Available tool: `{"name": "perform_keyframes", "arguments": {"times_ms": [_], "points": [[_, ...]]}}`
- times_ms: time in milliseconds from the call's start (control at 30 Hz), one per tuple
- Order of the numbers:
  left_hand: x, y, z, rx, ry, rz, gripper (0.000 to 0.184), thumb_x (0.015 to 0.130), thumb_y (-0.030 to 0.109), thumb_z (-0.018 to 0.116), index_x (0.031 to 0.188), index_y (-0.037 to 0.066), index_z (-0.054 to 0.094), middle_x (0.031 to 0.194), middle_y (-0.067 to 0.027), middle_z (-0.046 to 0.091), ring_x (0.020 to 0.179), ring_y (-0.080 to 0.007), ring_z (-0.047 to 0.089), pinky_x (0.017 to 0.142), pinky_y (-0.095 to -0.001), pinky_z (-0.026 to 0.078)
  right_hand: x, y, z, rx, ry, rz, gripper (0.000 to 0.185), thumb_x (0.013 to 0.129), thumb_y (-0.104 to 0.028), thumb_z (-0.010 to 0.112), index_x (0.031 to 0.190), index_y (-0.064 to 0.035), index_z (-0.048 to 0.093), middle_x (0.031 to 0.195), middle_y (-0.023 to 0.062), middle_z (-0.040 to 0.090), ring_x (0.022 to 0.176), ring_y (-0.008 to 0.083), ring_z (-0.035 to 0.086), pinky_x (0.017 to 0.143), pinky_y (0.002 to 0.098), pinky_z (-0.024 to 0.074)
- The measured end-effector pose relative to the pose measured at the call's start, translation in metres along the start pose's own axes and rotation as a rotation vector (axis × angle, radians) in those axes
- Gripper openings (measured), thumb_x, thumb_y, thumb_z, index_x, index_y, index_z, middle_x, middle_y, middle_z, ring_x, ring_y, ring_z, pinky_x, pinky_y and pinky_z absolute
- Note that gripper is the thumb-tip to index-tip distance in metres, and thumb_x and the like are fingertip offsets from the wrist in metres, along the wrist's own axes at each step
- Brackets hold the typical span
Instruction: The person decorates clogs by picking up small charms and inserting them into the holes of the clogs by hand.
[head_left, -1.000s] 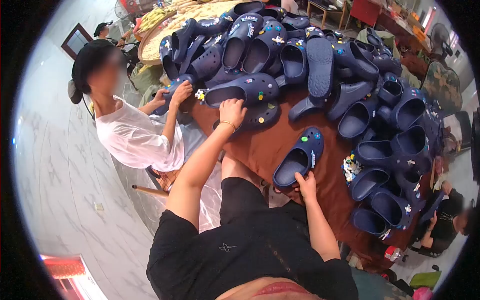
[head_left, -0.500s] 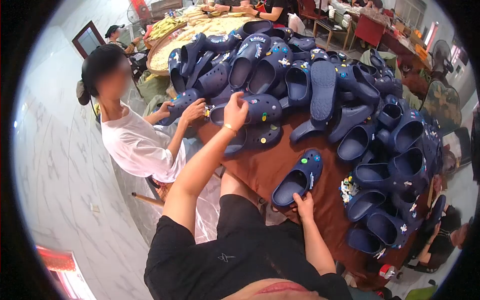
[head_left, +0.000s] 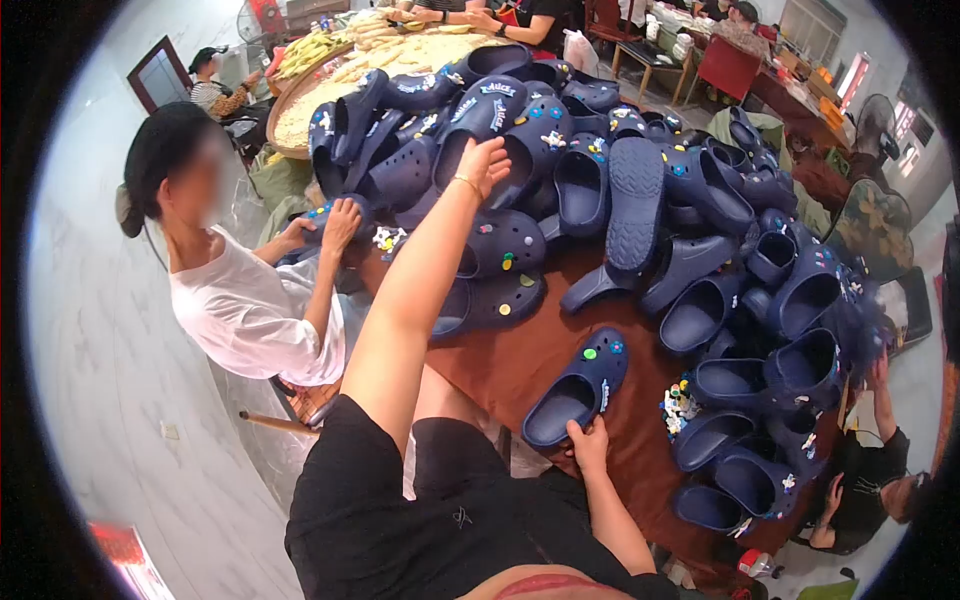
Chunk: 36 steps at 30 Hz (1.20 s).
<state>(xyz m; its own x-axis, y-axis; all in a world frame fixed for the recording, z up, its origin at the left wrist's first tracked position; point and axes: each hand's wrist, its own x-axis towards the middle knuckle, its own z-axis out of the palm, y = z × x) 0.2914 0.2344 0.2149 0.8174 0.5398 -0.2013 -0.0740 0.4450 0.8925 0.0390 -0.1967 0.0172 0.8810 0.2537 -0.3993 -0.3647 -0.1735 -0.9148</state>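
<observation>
Dark blue rubber makes the shoe which this person holds at the near edge of the brown-covered counter, with its toe pointing away from the body. The right hand has the thumb on the side of the opening, near the heel, and the other fingers closed around the outside, although part of them I cannot see. On the toe a green charm and a blue flower charm are already fixed, and white letters are visible along the side. Several holes have no charm, so I would judge that this shoe is decorated only in part, but I cannot tell whether more is wanted.

Just right of it lies a small heap of loose charms, not attached to any shoe. Farther left, two decorated shoes lie close together beside the left forearm. The left hand is stretched in front of the big pile of shoes, its fingers loosely extended and nothing visible in them; if they touch a shoe, I cannot tell. Many shoes in the pile also carry charms, while others show none from here.

At the left corner, a co-worker in a white shirt has both hands on another shoe.
</observation>
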Motion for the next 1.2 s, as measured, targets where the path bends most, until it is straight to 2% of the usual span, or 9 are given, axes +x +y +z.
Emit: {"name": "perform_keyframes", "arguments": {"times_ms": [133, 367, 467, 600, 800, 1000, 1100, 1133, 1200], "points": [[0.039, -0.009, 0.004, -0.084, -0.043, -0.005, 0.054, 0.087, 0.026, 0.057, 0.131, -0.001, 0.041, 0.136, -0.0234, 0.040, 0.121, -0.0378, 0.045, 0.098, -0.0448, 0.041, 0.001, 0.003, 0.001, 0.014, 0.005, 0.019, 0.043, 0.082, -0.015, 0.064, 0.116, 0.0014, 0.044, 0.089, 0.0106, 0.061, 0.057, 0.0173, 0.062, 0.039, 0.0243, 0.0468], [0.064, -0.010, 0.019, -0.410, -0.077, -0.007, 0.039, 0.081, 0.026, 0.060, 0.108, 0.000, 0.049, 0.112, -0.0185, 0.052, 0.111, -0.0314, 0.048, 0.102, -0.0416, 0.033, -0.002, 0.001, 0.001, 0.013, 0.018, 0.027, 0.049, 0.081, -0.015, 0.066, 0.121, 0.0005, 0.042, 0.093, 0.0100, 0.061, 0.060, 0.0133, 0.060, 0.041, 0.0229, 0.0474], [0.065, 0.001, 0.028, -0.493, -0.122, 0.028, 0.038, 0.082, 0.026, 0.059, 0.108, 0.000, 0.049, 0.112, -0.0200, 0.051, 0.113, -0.0323, 0.046, 0.103, -0.0433, 0.032, -0.004, -0.006, 0.003, 0.001, 0.021, 0.004, 0.048, 0.081, -0.016, 0.066, 0.121, -0.0001, 0.043, 0.096, 0.0088, 0.061, 0.061, 0.0118, 0.058, 0.041, 0.0219, 0.0469], [0.030, 0.038, 0.049, -0.529, -0.234, 0.086, 0.062, 0.082, 0.022, 0.056, 0.127, -0.005, 0.023, 0.122, -0.0294, 0.043, 0.121, -0.0399, 0.040, 0.108, -0.0470, 0.026, -0.001, 0.006, 0.001, 0.001, 0.024, 0.011, 0.046, 0.082, -0.018, 0.066, 0.120, -0.0008, 0.045, 0.097, 0.0076, 0.061, 0.064, 0.0115, 0.059, 0.041, 0.0213, 0.0457], [-0.071, 0.069, 0.072, -0.464, -0.352, 0.148, 0.053, 0.084, 0.021, 0.054, 0.124, -0.004, 0.033, 0.116, -0.0271, 0.049, 0.116, -0.0366, 0.045, 0.104, -0.0468, 0.033, -0.002, -0.002, 0.002, -0.002, 0.018, -0.004, 0.046, 0.081, -0.019, 0.067, 0.117, -0.0009, 0.046, 0.093, 0.0079, 0.061, 0.060, 0.0129, 0.060, 0.040, 0.0221, 0.0460], [-0.200, 0.048, 0.050, -0.408, -0.541, -0.073, 0.037, 0.085, 0.024, 0.053, 0.114, 0.000, 0.052, 0.106, -0.0191, 0.060, 0.100, -0.0301, 0.058, 0.091, -0.0417, 0.047, -0.001, -0.005, 0.000, 0.072, -0.025, -0.025, 0.049, 0.079, -0.023, 0.068, 0.116, 0.0033, 0.047, 0.093, 0.0114, 0.058, 0.064, 0.0162, 0.059, 0.041, 0.0261, 0.0489], [-0.259, 0.025, 0.029, -0.413, -0.493, -0.303, 0.041, 0.084, 0.025, 0.055, 0.116, 0.000, 0.051, 0.109, -0.0233, 0.058, 0.104, -0.0329, 0.056, 0.099, -0.0441, 0.042, 0.003, 0.003, -0.011, 0.143, -0.039, -0.070, 0.051, 0.079, -0.019, 0.064, 0.120, 0.0041, 0.046, 0.093, 0.0117, 0.059, 0.064, 0.0160, 0.059, 0.041, 0.0253, 0.0470], [-0.277, 0.017, 0.024, -0.428, -0.482, -0.354, 0.042, 0.084, 0.027, 0.055, 0.117, 0.001, 0.051, 0.111, -0.0248, 0.057, 0.106, -0.0337, 0.055, 0.101, -0.0447, 0.039, -0.002, -0.005, -0.019, 0.083, 0.012, -0.027, 0.054, 0.077, -0.017, 0.061, 0.122, 0.0066, 0.044, 0.094, 0.0134, 0.059, 0.072, 0.0215, 0.061, 0.054, 0.0318, 0.0509], [-0.305, 0.002, 0.005, -0.450, -0.520, -0.464, 0.045, 0.085, 0.030, 0.053, 0.119, 0.002, 0.050, 0.117, -0.0267, 0.054, 0.111, -0.0350, 0.052, 0.103, -0.0457, 0.036, -0.001, 0.007, -0.034, -0.110, 0.204, -0.285, 0.055, 0.072, -0.016, 0.063, 0.119, 0.0062, 0.046, 0.096, 0.0217, 0.061, 0.090, 0.0329, 0.061, 0.078, 0.0402, 0.0475]]}}
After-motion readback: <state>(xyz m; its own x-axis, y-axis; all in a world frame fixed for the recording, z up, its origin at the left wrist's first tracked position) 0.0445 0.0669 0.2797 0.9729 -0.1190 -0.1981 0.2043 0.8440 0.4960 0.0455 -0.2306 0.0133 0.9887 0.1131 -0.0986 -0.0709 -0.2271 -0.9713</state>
